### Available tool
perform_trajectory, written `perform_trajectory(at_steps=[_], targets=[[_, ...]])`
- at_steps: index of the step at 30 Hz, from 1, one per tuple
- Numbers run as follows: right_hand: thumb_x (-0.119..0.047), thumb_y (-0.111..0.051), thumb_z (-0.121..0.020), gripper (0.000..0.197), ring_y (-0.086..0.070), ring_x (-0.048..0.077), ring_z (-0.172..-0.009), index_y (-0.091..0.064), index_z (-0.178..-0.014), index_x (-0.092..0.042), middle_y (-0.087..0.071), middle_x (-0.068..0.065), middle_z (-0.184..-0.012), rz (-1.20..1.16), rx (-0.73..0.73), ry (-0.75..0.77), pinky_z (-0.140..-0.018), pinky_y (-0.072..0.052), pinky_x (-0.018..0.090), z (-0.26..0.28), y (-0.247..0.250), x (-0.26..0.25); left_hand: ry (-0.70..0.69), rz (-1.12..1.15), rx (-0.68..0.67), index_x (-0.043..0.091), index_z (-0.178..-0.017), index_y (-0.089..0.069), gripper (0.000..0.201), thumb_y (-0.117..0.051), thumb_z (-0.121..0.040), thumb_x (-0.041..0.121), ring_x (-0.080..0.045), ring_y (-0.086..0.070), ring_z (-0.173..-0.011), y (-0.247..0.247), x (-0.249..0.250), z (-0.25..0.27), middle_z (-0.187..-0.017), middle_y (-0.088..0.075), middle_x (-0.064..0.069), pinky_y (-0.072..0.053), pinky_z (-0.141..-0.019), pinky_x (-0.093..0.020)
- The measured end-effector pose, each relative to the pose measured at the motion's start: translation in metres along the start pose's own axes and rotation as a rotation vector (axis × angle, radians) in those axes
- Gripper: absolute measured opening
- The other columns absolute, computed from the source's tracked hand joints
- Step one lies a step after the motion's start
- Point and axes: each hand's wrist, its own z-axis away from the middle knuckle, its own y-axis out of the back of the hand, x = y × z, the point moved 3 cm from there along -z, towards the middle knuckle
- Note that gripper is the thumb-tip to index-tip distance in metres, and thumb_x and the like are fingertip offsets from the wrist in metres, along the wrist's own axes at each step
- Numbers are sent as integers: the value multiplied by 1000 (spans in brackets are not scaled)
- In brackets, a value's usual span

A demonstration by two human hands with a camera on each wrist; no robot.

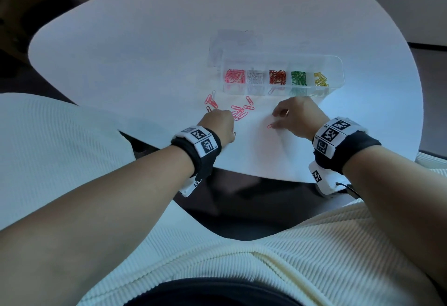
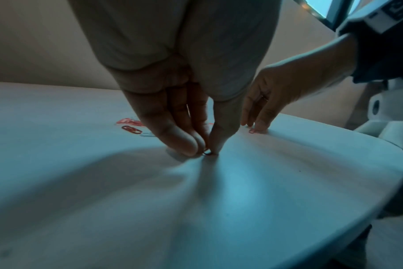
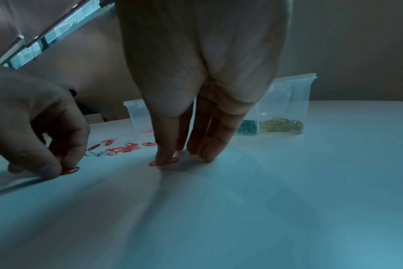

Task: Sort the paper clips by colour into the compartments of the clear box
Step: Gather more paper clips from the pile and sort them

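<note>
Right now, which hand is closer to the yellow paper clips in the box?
The right hand. It is on the table just in front of the clear box, near the yellow paper clips at its right end. The left hand is farther off, by the loose pink clips.

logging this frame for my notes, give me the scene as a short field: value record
surface: white table
container: clear box with five compartments
compartment contents, left to right in the head view: pink, white, red, green, yellow clips
loose clips: mostly pink, on the table in front of the box
left hand: fingers pinching a clip on the table
right hand: fingertip pressing on a pink clip lying flat
clips held in the air: none
</note>
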Motion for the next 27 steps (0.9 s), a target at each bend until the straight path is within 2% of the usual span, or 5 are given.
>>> perform_trajectory(at_steps=[12,16,19,22,27], targets=[[-23,-75,-81,10,-65,23,-73,-74,-82,-12,-71,8,-82,96,-84,-7,-65,-53,27,4,-11,-14,-122,-72,-70,8,-93,-63,18,-62,-77,16,-27,-62,-84,-13,8,6,-94,-65,-8,-52,-71,-34],[-30,-75,-76,21,-63,23,-74,-62,-67,-16,-68,8,-78,171,-141,-46,-60,-45,25,8,-13,-16,11,202,17,16,-85,-65,9,-61,-79,20,-22,-61,-84,12,-10,4,-88,-64,-1,-48,-73,-26],[-33,-66,-81,24,-61,24,-76,-56,-65,-18,-65,8,-79,194,-171,-81,-62,-45,27,8,-8,-16,262,587,85,5,-71,-63,16,-52,-82,9,-21,-60,-57,29,-33,-3,-65,-62,-8,-51,-61,-26],[-18,-55,-87,17,-64,21,-60,-61,-76,-7,-70,9,-72,-190,-178,-211,-59,-53,29,8,8,-10,541,995,122,2,-57,-43,28,-35,-81,-10,-17,-43,-31,35,-54,-10,-35,-42,-6,-32,-36,-15],[-1,-51,-92,12,-56,23,-53,-62,-89,1,-65,17,-71,-818,-150,-300,-48,-50,26,11,32,10,492,967,107,17,-40,-34,55,-29,-89,-7,-11,-27,-22,36,-78,-30,-39,-31,2,-19,-28,-7]])
